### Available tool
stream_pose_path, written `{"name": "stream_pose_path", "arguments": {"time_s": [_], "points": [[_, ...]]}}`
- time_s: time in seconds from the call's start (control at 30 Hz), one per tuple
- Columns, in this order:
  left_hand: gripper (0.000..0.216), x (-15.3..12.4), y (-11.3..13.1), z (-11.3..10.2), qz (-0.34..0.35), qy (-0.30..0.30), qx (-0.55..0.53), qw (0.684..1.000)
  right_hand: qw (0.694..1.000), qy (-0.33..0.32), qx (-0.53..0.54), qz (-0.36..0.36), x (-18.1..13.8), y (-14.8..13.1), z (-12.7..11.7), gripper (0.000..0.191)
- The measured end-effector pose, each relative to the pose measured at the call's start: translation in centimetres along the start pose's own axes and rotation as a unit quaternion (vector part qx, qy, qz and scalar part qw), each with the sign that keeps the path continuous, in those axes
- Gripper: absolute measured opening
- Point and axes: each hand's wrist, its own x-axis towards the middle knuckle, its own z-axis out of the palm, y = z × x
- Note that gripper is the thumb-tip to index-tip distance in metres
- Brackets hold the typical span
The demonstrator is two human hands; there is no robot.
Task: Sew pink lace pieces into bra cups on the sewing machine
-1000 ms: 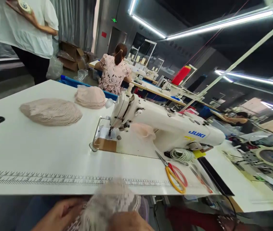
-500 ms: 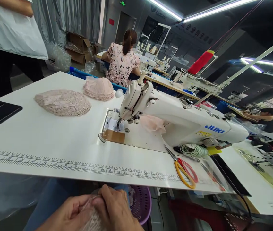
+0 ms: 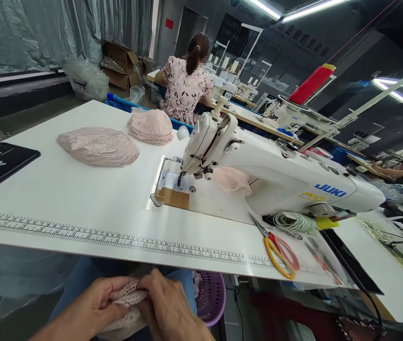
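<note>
My left hand [image 3: 103,303] and my right hand [image 3: 165,303] are close together over my lap, below the table's front edge. Both pinch a pale pink piece of lace fabric [image 3: 130,298], whose scalloped edge shows between the fingers. Its lower part hangs down and is partly covered by the hands. On the table, a stack of beige lace pieces [image 3: 98,148] lies left of the white sewing machine [image 3: 275,175], with a pile of pale pink cup-shaped pieces [image 3: 150,127] behind it. Sheer pink fabric [image 3: 231,181] lies under the machine's arm.
Scissors [image 3: 275,248] with yellow and red handles lie near the table's front edge, by a coil of pale cord [image 3: 295,221]. A phone [image 3: 2,166] is at far left. A purple basket [image 3: 217,298] stands below the table. A seated person [image 3: 185,90] works ahead.
The lace between my hands has been shifted, so more of its scalloped edge shows. The standing person at the left has gone out of view. The camera view has turned slightly.
</note>
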Motion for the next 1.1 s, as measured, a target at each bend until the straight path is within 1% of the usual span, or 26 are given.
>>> {"name": "stream_pose_path", "arguments": {"time_s": [0.07, 0.13, 0.2, 0.27, 0.33, 0.37, 0.47, 0.53, 0.6, 0.67, 0.7, 0.77, 0.8, 0.87, 0.93, 1.03, 1.1], "points": [[0.058, 0.0, -0.4, -0.4, -0.007, 0.005, -0.003, 1.0, 1.0, 0.003, 0.005, -0.02, 0.2, 0.2, 0.0, 0.025], [0.062, 0.1, -0.8, -0.5, -0.01, 0.0, 0.006, 1.0, 1.0, 0.003, 0.013, -0.021, 0.3, 0.5, 0.1, 0.02], [0.063, 0.2, -1.0, -0.5, -0.011, -0.014, 0.022, 1.0, 0.999, 0.015, 0.031, -0.026, 0.4, 0.9, 0.4, 0.014], [0.063, 0.4, -0.9, -0.3, -0.008, -0.02, 0.04, 0.999, 0.997, 0.034, 0.055, -0.037, 0.6, 1.3, 0.9, 0.013], [0.064, 0.6, -0.8, 0.0, -0.006, -0.019, 0.051, 0.999, 0.995, 0.055, 0.055, -0.055, 0.8, 1.6, 1.5, 0.019], [0.064, 0.6, -0.7, 0.0, -0.005, -0.017, 0.055, 0.998, 0.995, 0.069, 0.044, -0.063, 0.9, 1.7, 1.9, 0.025], [0.063, 0.5, -0.7, 0.2, 0.003, -0.009, 0.076, 0.997, 0.992, 0.1, 0.003, -0.072, 0.7, 1.5, 3.3, 0.05], [0.059, 0.3, -0.7, 0.1, -0.001, 0.007, 0.093, 0.996, 0.995, 0.091, 0.0, -0.035, 0.1, 0.8, 3.9, 0.051], [0.055, 0.0, -0.7, 0.1, -0.01, 0.025, 0.094, 0.995, 0.996, 0.079, 0.015, 0.044, -0.7, 0.0, 4.0, 0.046], [0.053, -0.2, -0.4, 0.1, -0.024, 0.026, 0.085, 0.996, 0.988, 0.085, 0.036, 0.126, -1.3, -0.8, 3.5, 0.04], [0.052, -0.3, -0.2, 0.1, -0.031, 0.021, 0.083, 0.996, 0.984, 0.09, 0.052, 0.144, -1.4, -1.0, 3.1, 0.035], [0.047, -0.3, -0.1, 0.1, -0.042, 0.003, 0.089, 0.995, 0.982, 0.105, 0.093, 0.123, -1.1, -0.9, 2.3, 0.018], [0.044, -0.2, -0.1, 0.1, -0.046, -0.002, 0.096, 0.994, 0.982, 0.113, 0.116, 0.098, -0.8, -0.6, 1.9, 0.014], [0.04, -0.1, -0.3, 0.0, -0.05, 0.0, 0.105, 0.993, 0.98, 0.121, 0.15, 0.043, -0.1, 0.1, 1.3, 0.026], [0.036, 0.1, -0.7, -0.1, -0.051, 0.002, 0.097, 0.994, 0.98, 0.123, 0.157, 0.009, 0.4, 0.6, 1.1, 0.034], [0.036, 0.2, -0.9, -0.1, -0.045, -0.009, 0.058, 0.997, 0.984, 0.119, 0.131, 0.005, 0.5, 1.0, 1.3, 0.039], [0.038, 0.2, -0.7, 0.2, -0.05, -0.013, 0.05, 0.997, 0.989, 0.095, 0.111, 0.019, 0.3, 0.9, 1.3, 0.041]]}}
